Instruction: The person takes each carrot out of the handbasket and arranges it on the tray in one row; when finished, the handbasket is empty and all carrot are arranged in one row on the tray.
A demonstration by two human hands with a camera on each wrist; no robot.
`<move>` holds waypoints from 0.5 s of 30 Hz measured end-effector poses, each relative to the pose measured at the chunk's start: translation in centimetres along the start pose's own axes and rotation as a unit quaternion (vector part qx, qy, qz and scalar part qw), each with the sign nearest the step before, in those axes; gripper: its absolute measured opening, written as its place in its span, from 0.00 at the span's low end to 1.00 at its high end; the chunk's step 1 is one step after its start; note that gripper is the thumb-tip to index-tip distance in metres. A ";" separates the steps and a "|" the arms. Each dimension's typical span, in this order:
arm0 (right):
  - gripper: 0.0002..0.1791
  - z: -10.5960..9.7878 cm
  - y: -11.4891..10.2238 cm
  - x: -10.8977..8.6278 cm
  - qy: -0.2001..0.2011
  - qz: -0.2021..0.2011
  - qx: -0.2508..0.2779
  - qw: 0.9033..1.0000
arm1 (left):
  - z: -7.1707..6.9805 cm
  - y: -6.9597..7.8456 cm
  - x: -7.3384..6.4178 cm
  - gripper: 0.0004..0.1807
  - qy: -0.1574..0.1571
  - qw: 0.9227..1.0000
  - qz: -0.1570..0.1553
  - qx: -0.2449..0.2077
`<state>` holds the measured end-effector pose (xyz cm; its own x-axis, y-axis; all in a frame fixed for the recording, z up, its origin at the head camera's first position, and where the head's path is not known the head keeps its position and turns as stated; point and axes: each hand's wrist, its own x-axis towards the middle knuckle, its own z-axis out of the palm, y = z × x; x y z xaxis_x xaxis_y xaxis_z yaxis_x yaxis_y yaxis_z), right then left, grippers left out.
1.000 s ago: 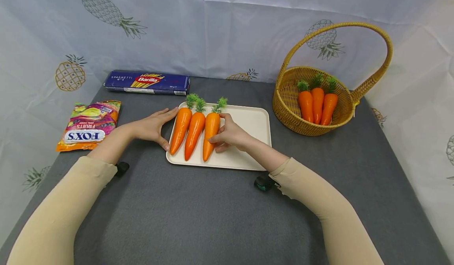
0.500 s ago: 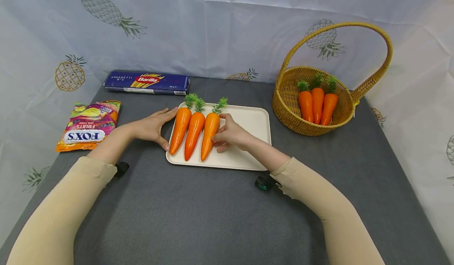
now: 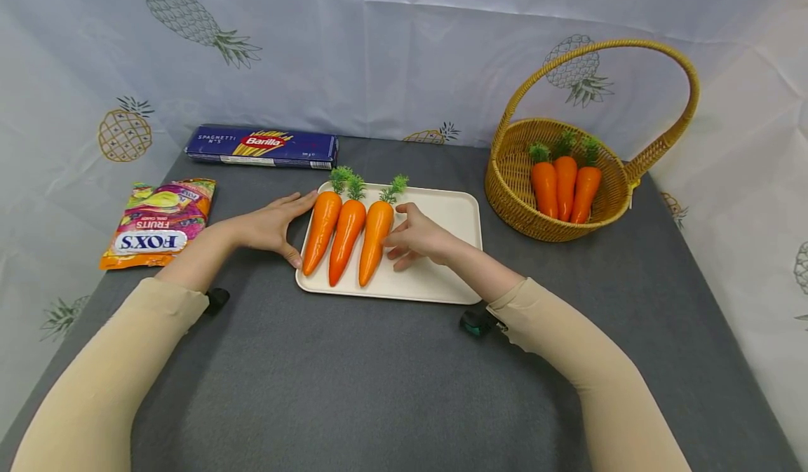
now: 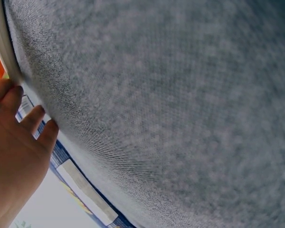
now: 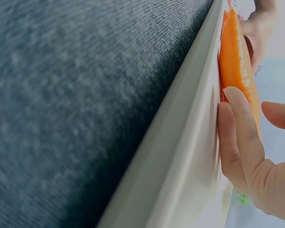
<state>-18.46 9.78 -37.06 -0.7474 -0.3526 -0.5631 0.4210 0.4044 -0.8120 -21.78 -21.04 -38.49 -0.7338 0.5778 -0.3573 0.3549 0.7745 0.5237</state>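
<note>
Three orange carrots with green tops lie side by side on the left half of a cream tray (image 3: 442, 286): a left carrot (image 3: 322, 232), a middle carrot (image 3: 347, 240) and a right carrot (image 3: 376, 242). My left hand (image 3: 271, 226) is spread at the tray's left edge, fingertips and thumb right at the rim. Beside the right carrot, over the tray, my right hand (image 3: 419, 237) has its fingers loosely bent. The right wrist view puts those fingertips (image 5: 235, 95) close against the carrot's side (image 5: 237, 61), with the thumb standing apart from it.
A wicker basket (image 3: 524, 223) with a tall handle holds three more carrots (image 3: 564, 184) at the back right. Along the back left lies a blue spaghetti box (image 3: 261, 147). A FOX'S candy bag (image 3: 160, 225) sits left of my left hand. A patterned cloth hangs behind the grey table.
My right hand has eased off the right carrot and shifted slightly right, its fingers loosening. The right carrot's green top has turned a little to the right. My left hand stays put.
</note>
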 end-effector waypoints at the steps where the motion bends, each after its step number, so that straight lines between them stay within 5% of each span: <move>1: 0.47 -0.1 0.0 0.0 0.000 0.001 0.000 1.000 | 0.0 0.0 0.0 0.75 0.000 1.000 0.000 0.000; 15: 0.42 -1.3 -0.3 -0.2 0.017 -0.002 -0.016 1.000 | -0.1 0.1 0.0 0.75 -0.004 1.000 -0.004 -0.003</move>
<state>-19.13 10.81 -36.53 -0.7660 -0.3256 -0.5543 0.4018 0.4307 -0.8082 -21.76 -20.98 -38.39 -0.7316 0.5740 -0.3679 0.3461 0.7776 0.5250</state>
